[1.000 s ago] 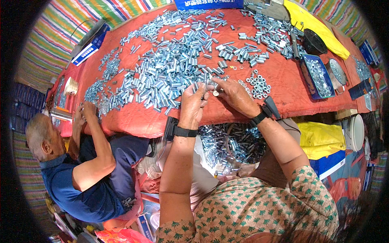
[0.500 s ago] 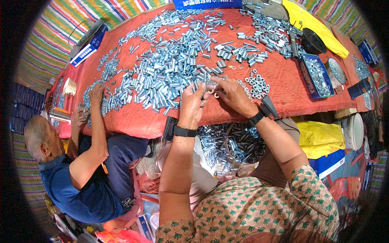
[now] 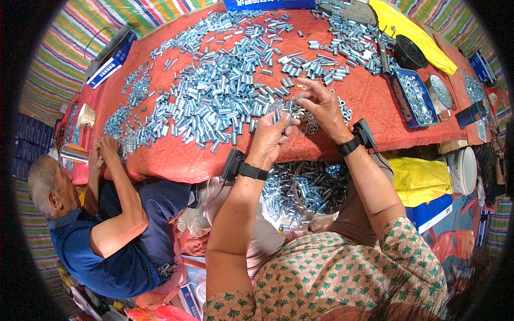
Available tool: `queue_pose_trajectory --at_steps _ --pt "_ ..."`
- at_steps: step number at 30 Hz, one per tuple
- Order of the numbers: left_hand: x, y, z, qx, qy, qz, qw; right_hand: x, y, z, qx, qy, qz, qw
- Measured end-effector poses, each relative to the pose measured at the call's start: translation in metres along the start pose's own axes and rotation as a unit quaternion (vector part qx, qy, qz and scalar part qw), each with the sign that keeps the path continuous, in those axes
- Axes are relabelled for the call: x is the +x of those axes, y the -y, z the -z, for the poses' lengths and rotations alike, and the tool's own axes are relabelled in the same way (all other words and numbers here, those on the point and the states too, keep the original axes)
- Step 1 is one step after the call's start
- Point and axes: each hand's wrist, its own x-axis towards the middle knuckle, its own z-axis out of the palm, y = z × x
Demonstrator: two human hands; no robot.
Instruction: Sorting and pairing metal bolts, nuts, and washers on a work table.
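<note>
My left hand [image 3: 272, 136] is closed near the table's front edge, its thumb and fingers pinched round a slim, shiny metal part [image 3: 290, 108]. Just to its right, my right hand [image 3: 324, 109] bends over with thumb and forefinger drawn together near the top of that part; what lies between them is too small to make out. Partly under my right hand rests a cluster of washers and nuts [image 3: 309, 127]. Left of my hands spreads a large heap of short silvery metal sleeves [image 3: 209, 101].
A co-worker's hands [image 3: 103, 150] are at the red-covered table's [image 3: 166, 163] left edge. On the right stand a blue tray [image 3: 396, 88] of small metal parts, a black bowl [image 3: 411, 52] and a round metal dish [image 3: 440, 91]. More dark and silvery parts [image 3: 305, 187] lie below the table edge.
Both my hands have shifted slightly right; my right hand has lifted its fingers a little. The co-worker's hands have drawn back from the small parts and come together at the table edge.
</note>
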Motion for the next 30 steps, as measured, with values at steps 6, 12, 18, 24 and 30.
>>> queue_pose_trajectory --at_steps 6,12,18,24,30 --pt "0.001 0.002 -0.002 -0.043 0.037 0.003 0.998 -0.004 0.009 0.002 -0.149 -0.02 0.08 0.985" --pt "0.004 0.007 -0.002 -0.043 0.033 0.014 0.998 -0.006 0.01 0.001 -0.231 -0.012 0.213 0.949" --pt "0.008 0.002 -0.001 -0.093 0.012 -0.053 0.994 -0.012 0.015 0.001 -0.197 -0.026 0.207 0.958" --pt "0.005 -0.005 0.001 -0.056 -0.017 -0.061 0.996 -0.018 -0.004 0.02 -0.345 0.058 0.096 0.932" --pt "0.006 -0.003 0.003 -0.052 -0.01 -0.052 0.997 -0.022 0.005 0.004 -0.407 0.103 0.118 0.9"
